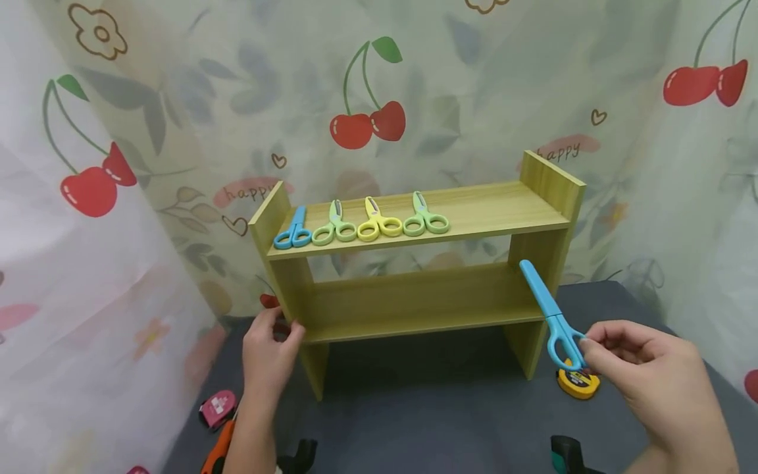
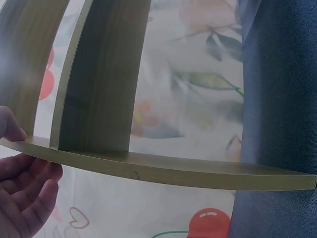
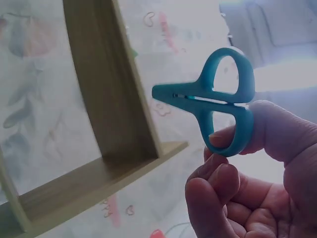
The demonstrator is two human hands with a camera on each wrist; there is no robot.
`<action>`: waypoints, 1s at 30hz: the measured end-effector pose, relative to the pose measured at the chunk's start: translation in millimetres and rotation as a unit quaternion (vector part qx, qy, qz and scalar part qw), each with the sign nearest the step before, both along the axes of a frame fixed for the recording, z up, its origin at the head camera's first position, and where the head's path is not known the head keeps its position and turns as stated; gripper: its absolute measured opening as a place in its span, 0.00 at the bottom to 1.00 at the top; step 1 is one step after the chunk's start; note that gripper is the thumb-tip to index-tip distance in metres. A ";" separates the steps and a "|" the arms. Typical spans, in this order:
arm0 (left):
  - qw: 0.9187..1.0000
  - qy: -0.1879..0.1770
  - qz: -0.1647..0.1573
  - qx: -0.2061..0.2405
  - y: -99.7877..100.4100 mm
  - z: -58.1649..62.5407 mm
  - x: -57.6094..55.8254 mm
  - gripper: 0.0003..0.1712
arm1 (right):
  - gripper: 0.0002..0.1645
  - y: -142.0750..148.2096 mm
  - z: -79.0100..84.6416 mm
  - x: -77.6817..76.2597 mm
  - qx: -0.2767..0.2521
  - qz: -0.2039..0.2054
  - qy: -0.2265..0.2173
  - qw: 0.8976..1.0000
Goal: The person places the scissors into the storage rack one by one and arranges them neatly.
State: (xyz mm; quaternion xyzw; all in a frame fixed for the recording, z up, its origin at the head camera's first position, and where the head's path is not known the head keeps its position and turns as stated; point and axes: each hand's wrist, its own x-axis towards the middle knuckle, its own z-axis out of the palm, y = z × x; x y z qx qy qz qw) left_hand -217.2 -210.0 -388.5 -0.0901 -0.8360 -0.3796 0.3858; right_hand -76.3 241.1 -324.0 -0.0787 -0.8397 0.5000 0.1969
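Note:
Blue scissors [image 1: 540, 289] with a sheath over the blades point up and left in the head view. My right hand [image 1: 657, 375] pinches one of their handle loops between thumb and fingers. In the right wrist view the scissors [image 3: 188, 94] appear apart from the wooden shelf. My left hand [image 1: 266, 355] grips the left side panel of that two-tier shelf [image 1: 485, 207], thumb on one face and fingers on the other. Along the left of the top board lie blue scissors [image 1: 294, 230], green scissors [image 1: 335, 227], yellow scissors [image 1: 379, 222] and more green scissors [image 1: 424, 217].
A yellow tape measure [image 1: 579, 384] sits on the dark table by the shelf's right leg. To the left are a pink tape measure [image 1: 218, 409] and an orange-handled tool [image 1: 219, 449]. Dark objects, one partly teal [image 1: 567, 454], show at the front edge. Patterned curtains stand behind.

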 end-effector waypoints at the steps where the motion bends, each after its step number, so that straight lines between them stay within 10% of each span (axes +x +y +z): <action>1: 1.000 0.000 -0.003 0.002 1.5 0.2 -0.8 0.13 | 0.07 1.5 2.3 0.7 -0.003 -0.006 0.010 1.000; 17: 1.000 0.016 -0.005 0.008 1.0 -2.8 -2.6 0.12 | 0.14 4.5 71.6 -29.0 0.044 0.016 0.024 0.999; 30: 1.000 0.007 -0.003 0.010 2.3 -3.3 -3.6 0.13 | 0.15 -26.8 113.1 -85.2 0.047 0.059 0.018 0.997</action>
